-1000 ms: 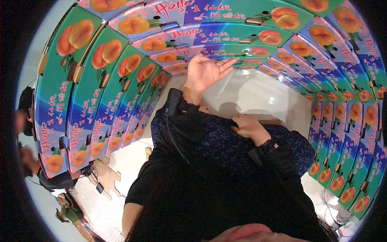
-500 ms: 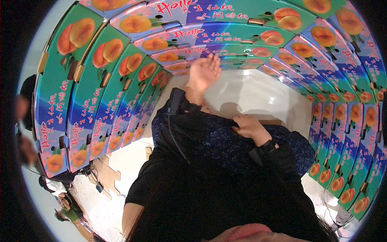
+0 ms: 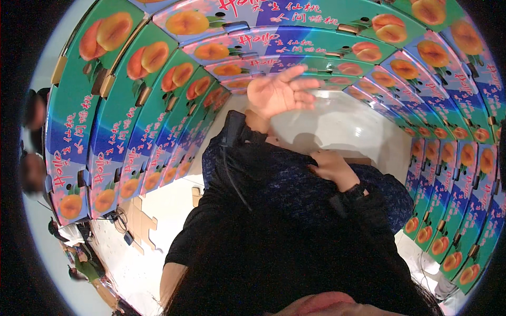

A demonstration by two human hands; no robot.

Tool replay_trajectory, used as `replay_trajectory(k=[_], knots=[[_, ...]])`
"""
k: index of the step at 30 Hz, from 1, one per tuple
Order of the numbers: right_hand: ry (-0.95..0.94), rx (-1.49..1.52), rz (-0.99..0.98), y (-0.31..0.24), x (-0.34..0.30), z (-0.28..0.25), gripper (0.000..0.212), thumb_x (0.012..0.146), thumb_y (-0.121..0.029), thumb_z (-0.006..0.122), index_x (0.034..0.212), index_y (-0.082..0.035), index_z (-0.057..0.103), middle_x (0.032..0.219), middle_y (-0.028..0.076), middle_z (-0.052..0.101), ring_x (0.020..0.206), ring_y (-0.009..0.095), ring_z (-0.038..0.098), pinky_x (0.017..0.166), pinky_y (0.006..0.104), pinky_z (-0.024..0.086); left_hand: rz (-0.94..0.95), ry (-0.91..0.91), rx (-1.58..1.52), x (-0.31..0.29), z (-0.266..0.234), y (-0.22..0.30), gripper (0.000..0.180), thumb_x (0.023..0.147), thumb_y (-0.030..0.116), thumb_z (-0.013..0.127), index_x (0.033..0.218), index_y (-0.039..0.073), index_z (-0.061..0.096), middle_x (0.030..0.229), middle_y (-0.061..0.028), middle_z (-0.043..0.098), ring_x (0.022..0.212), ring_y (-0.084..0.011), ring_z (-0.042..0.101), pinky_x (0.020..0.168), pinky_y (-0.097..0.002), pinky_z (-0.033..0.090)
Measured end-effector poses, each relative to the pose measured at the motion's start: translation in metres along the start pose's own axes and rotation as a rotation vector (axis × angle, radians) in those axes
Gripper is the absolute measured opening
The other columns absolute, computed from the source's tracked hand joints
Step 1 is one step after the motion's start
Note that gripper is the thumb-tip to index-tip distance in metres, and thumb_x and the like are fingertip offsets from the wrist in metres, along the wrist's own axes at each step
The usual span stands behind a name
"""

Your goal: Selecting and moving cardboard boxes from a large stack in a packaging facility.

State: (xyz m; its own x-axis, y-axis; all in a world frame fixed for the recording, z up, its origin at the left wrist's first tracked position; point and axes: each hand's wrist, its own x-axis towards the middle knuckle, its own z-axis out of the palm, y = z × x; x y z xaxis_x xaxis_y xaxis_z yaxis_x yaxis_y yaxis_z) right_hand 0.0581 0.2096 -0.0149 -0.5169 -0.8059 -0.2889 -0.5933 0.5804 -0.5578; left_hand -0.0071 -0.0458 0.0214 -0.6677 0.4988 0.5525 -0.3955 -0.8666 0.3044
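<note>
My left hand [image 3: 282,96] is raised in front of my body, palm showing and fingers spread, with nothing in it. It hovers before the stacked fruit cartons [image 3: 295,38], and I see no contact with them. My right hand [image 3: 336,167] is low at my lap, against the dark blue speckled clothing [image 3: 284,176]. Its fingers are curled inward, and whatever they may hold is hidden. Both wrists wear dark bands, and a dark block-shaped device [image 3: 232,126] with a cable sits on the left forearm.
Walls of green, blue and pink peach-printed cartons rise at left [image 3: 108,121], ahead and right [image 3: 448,174]. Pale floor [image 3: 345,118] lies between them. A brown cardboard-like piece [image 3: 363,161] is beside my right hand. Flat cardboard [image 3: 138,224] and cables lie at left. Other people [image 3: 87,263] are at the far left.
My left hand has turned and moved slightly right, its fingers spreading wider. The right hand stays at my lap, little changed. The view has shifted slightly.
</note>
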Motion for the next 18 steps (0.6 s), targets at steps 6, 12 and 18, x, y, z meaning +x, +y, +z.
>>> replay_trajectory(k=[6, 12, 18], knots=[[-0.072, -0.051, 0.031, 0.011, 0.005, 0.012, 0.026, 0.079, -0.024, 0.065, 0.093, -0.004, 0.057, 0.088, 0.019, 0.060, 0.086, 0.039, 0.058, 0.074, 0.0467, 0.047, 0.081, 1.026, -0.248, -0.018, -0.043, -0.008, 0.051, 0.086, 0.036, 0.052, 0.128, 0.008, 0.048, 0.139, -0.0170, 0.042, 0.126, -0.0315, 0.043, 0.096, -0.0443, 0.039], [-0.059, -0.062, 0.038, 0.016, 0.004, 0.014, 0.027, 0.079, -0.024, 0.065, 0.097, -0.005, 0.058, 0.090, 0.019, 0.061, 0.088, 0.039, 0.059, 0.075, 0.0471, 0.047, 0.064, 1.494, -0.183, 0.001, -0.039, -0.016, 0.053, 0.085, 0.032, 0.052, 0.129, 0.002, 0.044, 0.139, -0.0205, 0.040, 0.128, -0.0334, 0.043, 0.098, -0.0434, 0.041], [-0.137, 0.003, 0.125, 0.006, 0.007, 0.005, 0.029, 0.082, -0.028, 0.062, 0.095, -0.001, 0.062, 0.095, 0.024, 0.062, 0.092, 0.041, 0.060, 0.080, 0.0487, 0.048, -0.067, 0.005, -0.003, 0.009, 0.003, -0.002, 0.087, 0.086, 0.058, 0.044, 0.147, 0.000, 0.022, 0.147, -0.0298, 0.027, 0.133, -0.0402, 0.035, 0.111, -0.0526, 0.023]])
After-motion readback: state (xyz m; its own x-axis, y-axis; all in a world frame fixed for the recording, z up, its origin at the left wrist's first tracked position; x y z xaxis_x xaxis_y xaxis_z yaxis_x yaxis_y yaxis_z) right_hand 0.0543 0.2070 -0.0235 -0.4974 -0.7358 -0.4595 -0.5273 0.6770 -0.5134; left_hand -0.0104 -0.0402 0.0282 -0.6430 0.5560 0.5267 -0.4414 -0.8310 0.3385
